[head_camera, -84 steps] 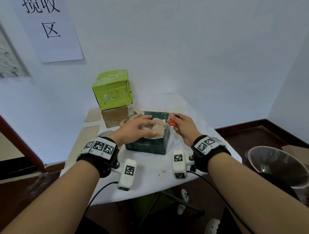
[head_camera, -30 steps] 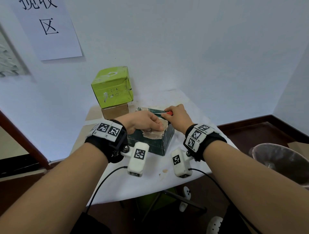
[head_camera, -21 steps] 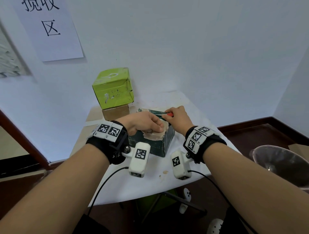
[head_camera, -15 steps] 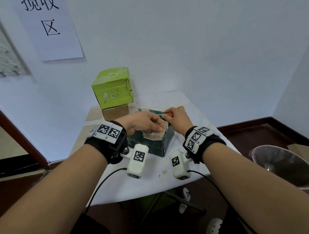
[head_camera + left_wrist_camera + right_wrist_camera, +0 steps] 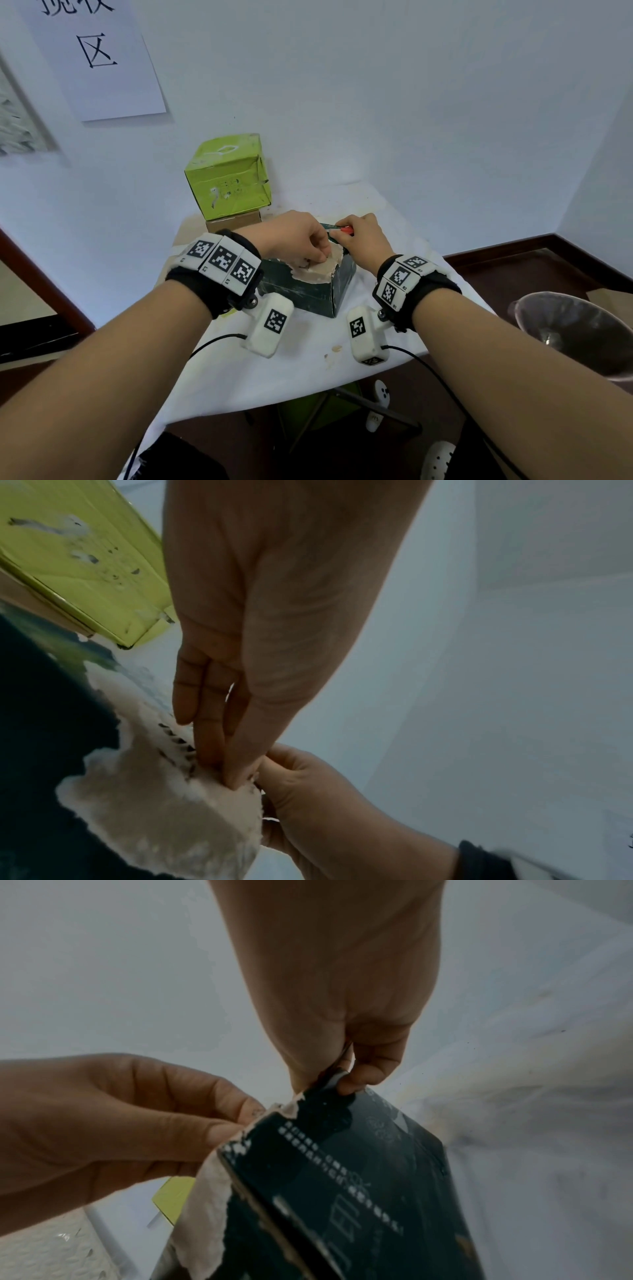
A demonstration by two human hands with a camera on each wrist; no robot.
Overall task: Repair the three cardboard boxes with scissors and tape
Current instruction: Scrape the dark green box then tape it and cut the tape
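A dark green box with a torn pale patch on its near top corner stands mid-table. My left hand rests on its top, fingers curled, thumb and fingertips pinching at the torn edge. My right hand grips red-handled scissors at the box's far top corner, pinching a thin grey part against it. The blades are hidden. Behind, a lime green box sits on a brown cardboard box. No tape shows.
A white cloth covers the small table, which stands against the wall; its near edge is just below my wrists. At the right a clear round bowl-like bin stands on the brown floor. A paper sign hangs on the wall.
My left hand went from lying flat on the patch to curled fingers pinching its edge. My right hand moved from the box's right side up to its far top corner, then held still.
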